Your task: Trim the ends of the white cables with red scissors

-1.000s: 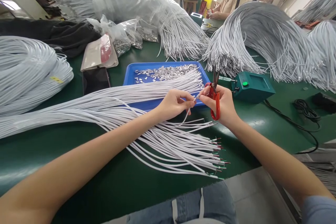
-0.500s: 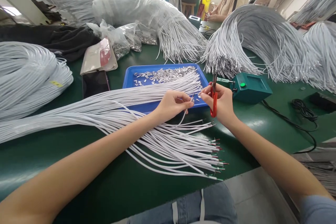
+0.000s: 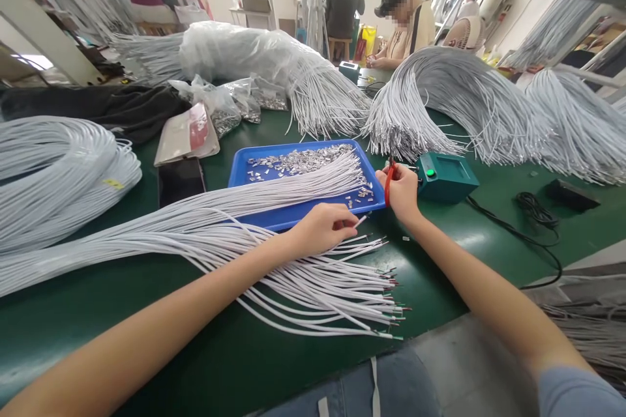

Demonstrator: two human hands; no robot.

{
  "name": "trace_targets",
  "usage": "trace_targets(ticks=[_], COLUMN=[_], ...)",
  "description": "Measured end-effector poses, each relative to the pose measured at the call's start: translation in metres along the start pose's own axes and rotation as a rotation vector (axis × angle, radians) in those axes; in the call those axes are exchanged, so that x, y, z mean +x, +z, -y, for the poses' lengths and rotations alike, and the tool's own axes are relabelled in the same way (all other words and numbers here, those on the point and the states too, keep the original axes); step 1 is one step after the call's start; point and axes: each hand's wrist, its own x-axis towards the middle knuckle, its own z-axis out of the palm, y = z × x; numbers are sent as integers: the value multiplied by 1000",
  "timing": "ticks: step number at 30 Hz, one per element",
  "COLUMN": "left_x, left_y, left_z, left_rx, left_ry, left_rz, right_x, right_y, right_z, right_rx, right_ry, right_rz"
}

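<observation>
My left hand (image 3: 323, 229) pinches a white cable (image 3: 360, 221) near its end, where short thin wires stick out. It is above a fan of loose white cables (image 3: 313, 290) with stripped red and green wire ends. My right hand (image 3: 403, 194) holds red-handled scissors (image 3: 389, 184), blades pointing up and away. Its fingertips are partly hidden, between the blue tray's right edge and a green box-shaped device (image 3: 447, 177) with a lit green button. In the blue tray (image 3: 235, 172) lie small metal pieces (image 3: 298, 161) and a bundle of white cables (image 3: 274, 190).
Large grey cable bundles (image 3: 469, 94) arch behind the device. A plastic-wrapped bundle (image 3: 235, 52) and bags of metal pieces (image 3: 225, 111) stand behind the tray. On the left are coiled cable (image 3: 53, 176), a phone (image 3: 180, 182) and a notebook (image 3: 188, 133). A co-worker (image 3: 405, 26) sits opposite.
The view has tilted up. My hands have moved apart: the left is lower with its cable, while the right is closer to the green device, still with the scissors.
</observation>
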Motion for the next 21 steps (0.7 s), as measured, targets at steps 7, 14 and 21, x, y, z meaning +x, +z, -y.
trace_targets(ticks=[7, 14, 21], left_x=[-11, -9, 2], left_y=[6, -5, -48], left_z=[-18, -25, -13], left_rx=[416, 584, 1103], left_ry=[85, 139, -246], left_rz=[283, 305, 33], right_x=[4, 1, -1], right_y=[1, 3, 4], right_z=[-4, -2, 1], right_rx=[85, 137, 179], right_ry=[37, 58, 82], right_rz=[-89, -92, -91])
